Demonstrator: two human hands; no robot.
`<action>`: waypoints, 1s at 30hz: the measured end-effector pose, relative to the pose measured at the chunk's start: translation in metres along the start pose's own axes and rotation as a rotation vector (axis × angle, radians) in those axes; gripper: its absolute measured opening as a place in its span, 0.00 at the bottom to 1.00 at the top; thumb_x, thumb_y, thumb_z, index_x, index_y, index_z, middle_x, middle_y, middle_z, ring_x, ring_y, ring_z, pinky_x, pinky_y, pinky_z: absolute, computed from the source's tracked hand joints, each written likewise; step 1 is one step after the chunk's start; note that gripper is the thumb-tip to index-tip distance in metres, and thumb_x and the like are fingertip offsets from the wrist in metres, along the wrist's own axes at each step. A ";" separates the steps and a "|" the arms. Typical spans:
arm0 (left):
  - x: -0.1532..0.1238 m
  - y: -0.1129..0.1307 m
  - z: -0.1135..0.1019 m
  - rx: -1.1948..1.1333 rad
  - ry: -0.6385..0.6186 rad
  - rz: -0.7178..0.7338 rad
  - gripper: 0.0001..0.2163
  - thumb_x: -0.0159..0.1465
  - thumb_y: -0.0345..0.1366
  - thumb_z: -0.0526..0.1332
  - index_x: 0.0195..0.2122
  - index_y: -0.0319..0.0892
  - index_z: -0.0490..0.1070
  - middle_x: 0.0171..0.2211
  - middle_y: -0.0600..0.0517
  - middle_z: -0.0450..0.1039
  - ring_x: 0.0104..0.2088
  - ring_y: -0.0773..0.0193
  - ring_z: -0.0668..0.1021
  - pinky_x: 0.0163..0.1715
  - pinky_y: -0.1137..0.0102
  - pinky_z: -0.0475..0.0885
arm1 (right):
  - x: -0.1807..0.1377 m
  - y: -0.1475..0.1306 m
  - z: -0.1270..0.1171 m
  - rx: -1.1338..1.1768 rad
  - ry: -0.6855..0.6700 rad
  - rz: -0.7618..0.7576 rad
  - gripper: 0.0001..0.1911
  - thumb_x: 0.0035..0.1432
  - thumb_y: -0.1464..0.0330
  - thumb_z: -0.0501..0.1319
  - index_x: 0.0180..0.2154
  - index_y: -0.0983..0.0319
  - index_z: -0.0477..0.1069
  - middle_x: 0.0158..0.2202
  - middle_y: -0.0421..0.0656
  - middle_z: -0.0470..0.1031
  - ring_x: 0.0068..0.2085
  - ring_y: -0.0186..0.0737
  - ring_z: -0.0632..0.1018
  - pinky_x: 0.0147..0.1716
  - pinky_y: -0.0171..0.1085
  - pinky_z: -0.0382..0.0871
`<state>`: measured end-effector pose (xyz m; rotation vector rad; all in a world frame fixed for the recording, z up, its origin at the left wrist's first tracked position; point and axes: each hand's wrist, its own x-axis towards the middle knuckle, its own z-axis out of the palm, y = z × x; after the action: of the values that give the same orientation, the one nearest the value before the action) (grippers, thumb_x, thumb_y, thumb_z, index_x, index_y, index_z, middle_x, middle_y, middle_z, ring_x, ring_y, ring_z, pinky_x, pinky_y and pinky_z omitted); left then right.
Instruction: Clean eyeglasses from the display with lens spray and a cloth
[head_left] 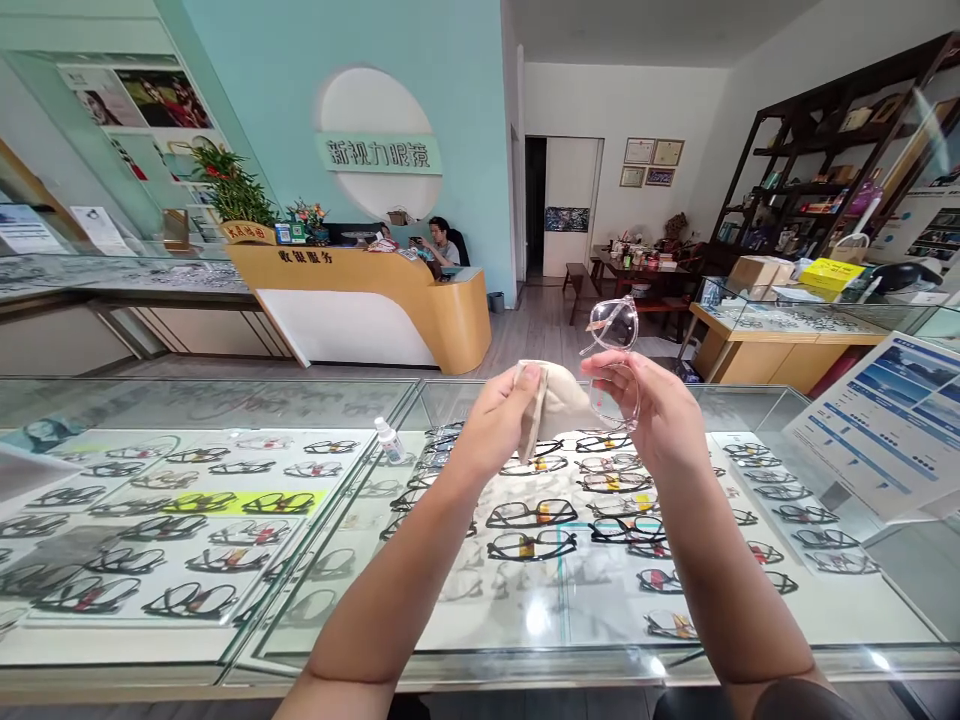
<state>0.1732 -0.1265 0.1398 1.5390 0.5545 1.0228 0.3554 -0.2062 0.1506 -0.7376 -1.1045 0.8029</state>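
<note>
Above the glass display case, my left hand (pixel 504 418) is closed on a folded, cream-coloured cloth (pixel 564 395). My right hand (pixel 664 408) pinches a pair of clear-framed eyeglasses (pixel 614 325) near the bridge, held on end with one lens above the fingers and the other below. The cloth's right end comes close to the lower lens; whether they touch I cannot tell. A small white spray bottle (pixel 389 441) stands on the glass to the left of my left hand.
Rows of eyeglasses (pixel 532 513) lie inside the glass case (pixel 360 625) beneath my arms. A printed sign (pixel 889 425) stands at the right. Farther back are a wooden counter (pixel 405 300) with a seated person (pixel 441 245) behind it and a dark table (pixel 645 270).
</note>
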 end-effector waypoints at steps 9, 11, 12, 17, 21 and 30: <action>0.003 0.016 -0.021 0.406 0.136 0.359 0.17 0.71 0.53 0.62 0.36 0.44 0.75 0.27 0.55 0.64 0.26 0.68 0.63 0.27 0.70 0.60 | 0.004 -0.013 -0.016 -0.231 -0.294 0.132 0.20 0.72 0.59 0.58 0.34 0.59 0.84 0.35 0.44 0.84 0.39 0.42 0.81 0.45 0.42 0.72; 0.002 0.017 -0.025 0.492 0.146 0.491 0.19 0.67 0.50 0.68 0.28 0.42 0.70 0.29 0.55 0.64 0.27 0.69 0.63 0.28 0.70 0.60 | 0.004 -0.015 -0.018 -0.290 -0.353 0.135 0.22 0.73 0.59 0.56 0.34 0.58 0.84 0.35 0.44 0.84 0.39 0.41 0.80 0.44 0.42 0.71; 0.001 0.017 -0.027 0.537 0.137 0.545 0.19 0.64 0.50 0.72 0.29 0.42 0.70 0.29 0.55 0.65 0.27 0.69 0.64 0.29 0.71 0.60 | 0.004 -0.017 -0.020 -0.318 -0.376 0.129 0.22 0.74 0.59 0.55 0.34 0.58 0.85 0.35 0.44 0.84 0.39 0.41 0.79 0.44 0.41 0.70; -0.001 0.018 -0.031 0.746 -0.020 0.566 0.42 0.52 0.54 0.80 0.65 0.47 0.69 0.33 0.58 0.69 0.26 0.70 0.66 0.28 0.72 0.62 | 0.003 -0.026 -0.024 -0.382 -0.536 0.108 0.25 0.76 0.58 0.54 0.33 0.57 0.85 0.32 0.43 0.83 0.36 0.41 0.79 0.43 0.41 0.71; -0.001 0.015 -0.026 0.781 -0.005 0.691 0.35 0.56 0.56 0.77 0.61 0.45 0.75 0.31 0.57 0.70 0.28 0.68 0.70 0.32 0.71 0.67 | 0.002 -0.030 -0.025 -0.385 -0.639 0.129 0.25 0.76 0.56 0.54 0.33 0.56 0.84 0.32 0.43 0.83 0.36 0.42 0.79 0.43 0.43 0.72; -0.011 0.020 -0.020 0.754 -0.004 0.744 0.35 0.55 0.56 0.77 0.59 0.45 0.74 0.34 0.54 0.75 0.32 0.66 0.76 0.35 0.70 0.72 | -0.003 -0.035 -0.025 -0.374 -0.666 0.159 0.25 0.76 0.57 0.53 0.34 0.57 0.84 0.32 0.43 0.83 0.36 0.41 0.79 0.43 0.41 0.72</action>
<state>0.1475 -0.1292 0.1551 2.5255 0.3744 1.4522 0.3848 -0.2292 0.1716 -0.9039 -1.8466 1.0264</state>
